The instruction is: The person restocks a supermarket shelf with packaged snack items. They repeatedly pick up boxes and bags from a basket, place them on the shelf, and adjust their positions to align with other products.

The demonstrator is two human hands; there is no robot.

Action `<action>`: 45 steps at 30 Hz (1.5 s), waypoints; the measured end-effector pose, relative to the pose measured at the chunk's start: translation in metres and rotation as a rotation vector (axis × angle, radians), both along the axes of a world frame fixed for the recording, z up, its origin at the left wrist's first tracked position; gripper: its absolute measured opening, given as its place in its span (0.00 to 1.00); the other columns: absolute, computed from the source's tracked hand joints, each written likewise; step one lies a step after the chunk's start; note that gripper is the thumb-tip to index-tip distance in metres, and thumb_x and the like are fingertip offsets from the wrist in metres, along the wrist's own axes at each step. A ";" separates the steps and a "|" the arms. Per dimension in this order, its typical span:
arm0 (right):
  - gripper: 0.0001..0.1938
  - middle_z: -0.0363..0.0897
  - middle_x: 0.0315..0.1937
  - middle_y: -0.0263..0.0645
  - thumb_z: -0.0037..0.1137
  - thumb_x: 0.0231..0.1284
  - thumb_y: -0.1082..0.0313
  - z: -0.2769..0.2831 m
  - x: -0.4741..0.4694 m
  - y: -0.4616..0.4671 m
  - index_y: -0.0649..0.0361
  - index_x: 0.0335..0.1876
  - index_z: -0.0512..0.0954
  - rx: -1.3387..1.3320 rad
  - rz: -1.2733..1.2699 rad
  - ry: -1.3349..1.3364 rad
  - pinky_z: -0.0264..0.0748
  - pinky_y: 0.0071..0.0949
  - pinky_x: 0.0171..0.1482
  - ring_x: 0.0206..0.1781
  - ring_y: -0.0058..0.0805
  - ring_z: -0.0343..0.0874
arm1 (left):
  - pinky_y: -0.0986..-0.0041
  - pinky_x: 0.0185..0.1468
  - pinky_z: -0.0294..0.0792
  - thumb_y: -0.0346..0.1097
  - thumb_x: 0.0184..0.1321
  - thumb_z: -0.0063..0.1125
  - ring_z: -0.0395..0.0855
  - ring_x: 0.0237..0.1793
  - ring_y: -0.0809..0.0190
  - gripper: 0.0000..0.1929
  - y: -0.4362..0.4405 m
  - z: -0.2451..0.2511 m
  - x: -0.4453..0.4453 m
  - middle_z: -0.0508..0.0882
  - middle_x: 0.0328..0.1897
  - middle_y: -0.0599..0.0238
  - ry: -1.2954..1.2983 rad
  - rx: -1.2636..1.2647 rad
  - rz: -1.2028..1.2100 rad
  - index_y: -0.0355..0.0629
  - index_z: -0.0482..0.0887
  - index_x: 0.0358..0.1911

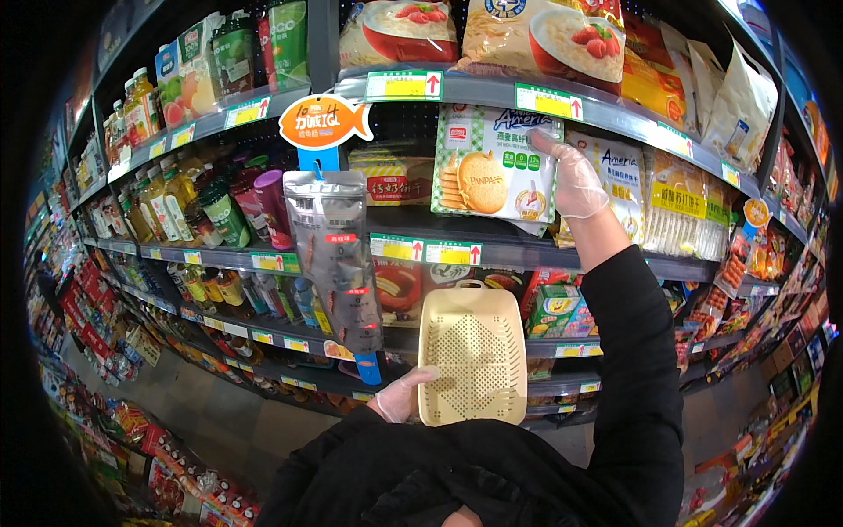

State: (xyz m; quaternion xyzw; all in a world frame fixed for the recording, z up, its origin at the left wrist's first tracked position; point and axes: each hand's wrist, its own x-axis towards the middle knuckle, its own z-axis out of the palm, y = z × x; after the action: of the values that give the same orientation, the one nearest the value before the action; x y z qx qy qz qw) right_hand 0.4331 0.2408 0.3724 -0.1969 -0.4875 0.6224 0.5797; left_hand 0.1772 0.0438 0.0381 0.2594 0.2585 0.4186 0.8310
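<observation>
My left hand (403, 395), in a thin translucent glove, grips the left rim of a cream perforated plastic basket (473, 356), held near my body with nothing in it. My right hand (576, 174), gloved too, is raised to the middle shelf and holds the right side of a white and green pack of oat biscuits (497, 165). Its thumb lies on the pack's front, and the other fingers are mostly hidden behind it. The pack stands upright at the shelf's front, close under the shelf above. Whether it touches the shelf cannot be told.
Silver snack pouches (332, 250) hang on a blue strip left of the basket. Right of my right hand stand another white biscuit pack (609, 171) and soda crackers (685, 204). Oatmeal bags (540, 39) fill the shelf above. Price labels line the shelf edge (540, 258). Bottled drinks (164, 204) stand at left.
</observation>
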 end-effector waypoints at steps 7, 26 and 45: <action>0.34 0.84 0.60 0.50 0.75 0.63 0.66 -0.012 0.000 0.016 0.71 0.70 0.70 0.232 -0.236 -0.098 0.84 0.35 0.58 0.57 0.39 0.87 | 0.54 0.78 0.69 0.42 0.74 0.66 0.78 0.75 0.54 0.33 0.002 -0.004 0.002 0.80 0.77 0.58 -0.023 -0.004 0.005 0.42 0.70 0.79; 0.42 0.67 0.76 0.59 0.72 0.52 0.74 -0.037 -0.021 0.011 0.55 0.77 0.68 1.244 -1.411 -0.951 0.63 0.53 0.80 0.77 0.61 0.67 | 0.53 0.78 0.70 0.41 0.75 0.62 0.81 0.73 0.52 0.31 0.000 0.002 0.009 0.82 0.74 0.57 -0.015 0.012 0.019 0.41 0.71 0.78; 0.31 0.54 0.88 0.47 0.68 0.59 0.42 -0.032 -0.051 -0.007 0.48 0.66 0.82 1.730 -0.777 -1.485 0.40 0.81 0.81 0.91 0.45 0.48 | 0.58 0.76 0.71 0.44 0.74 0.64 0.82 0.70 0.55 0.32 0.001 -0.008 0.000 0.83 0.72 0.57 0.021 0.020 0.051 0.39 0.72 0.77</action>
State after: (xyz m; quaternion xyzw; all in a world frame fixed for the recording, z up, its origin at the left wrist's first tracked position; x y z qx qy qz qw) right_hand 0.3818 0.2338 0.3406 -0.1870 -0.8664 -0.3919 0.2465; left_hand 0.1770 0.0452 0.0305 0.2653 0.2694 0.4394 0.8149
